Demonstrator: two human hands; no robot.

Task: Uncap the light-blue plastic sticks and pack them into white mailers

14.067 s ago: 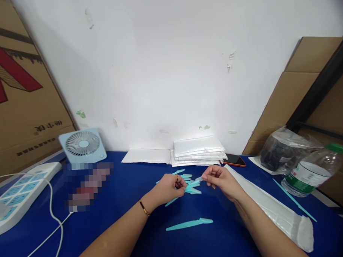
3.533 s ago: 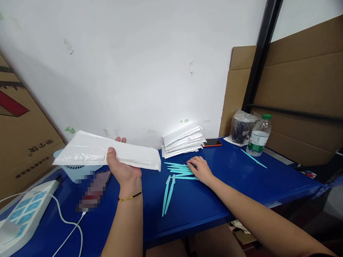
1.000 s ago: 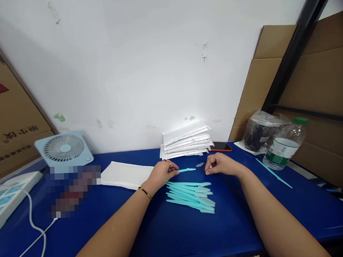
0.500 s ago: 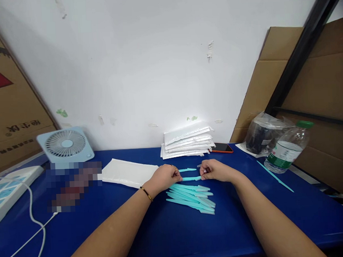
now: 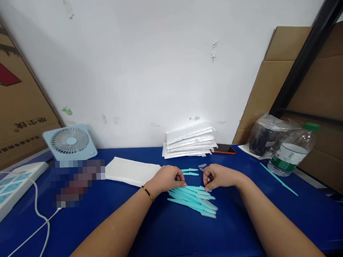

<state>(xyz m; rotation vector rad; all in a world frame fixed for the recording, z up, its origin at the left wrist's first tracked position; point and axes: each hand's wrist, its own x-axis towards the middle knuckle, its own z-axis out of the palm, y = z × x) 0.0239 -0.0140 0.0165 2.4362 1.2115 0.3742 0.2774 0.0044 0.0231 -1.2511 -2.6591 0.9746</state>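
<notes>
You have both hands in the middle of the blue surface (image 5: 170, 243), over the far part of a pile of slim teal tools (image 5: 190, 206). Your left hand (image 5: 169, 178) is at the left ends of the uppermost ones, its fingers curled; you hide those ends, so I can't tell whether that grip is clamped on one. Your right hand (image 5: 222, 175) has its thumb and fingertips together on the right end of the farthest tool (image 5: 200, 188) of the pile. The pile's tools lie roughly side by side, some overlapping, their wider, paler ends to the right.

Just beyond it, two separate teal tools (image 5: 191, 174) lie between your hands, with small clear pieces (image 5: 202, 166) to their right. To the left of your left hand there's a flat white padded envelope (image 5: 129, 171), and a stack of white envelopes (image 5: 189, 143) sits by the wall (image 5: 147, 77), with an orange-edged phone (image 5: 224, 149) just to its right.

Over on the right you've got a lone teal tool (image 5: 278, 179) near the green-capped bottle (image 5: 287, 156) and a dark object in a clear bag (image 5: 262, 138). At left are the light-blue fan (image 5: 71, 141) and a white power strip (image 5: 17, 190)
</notes>
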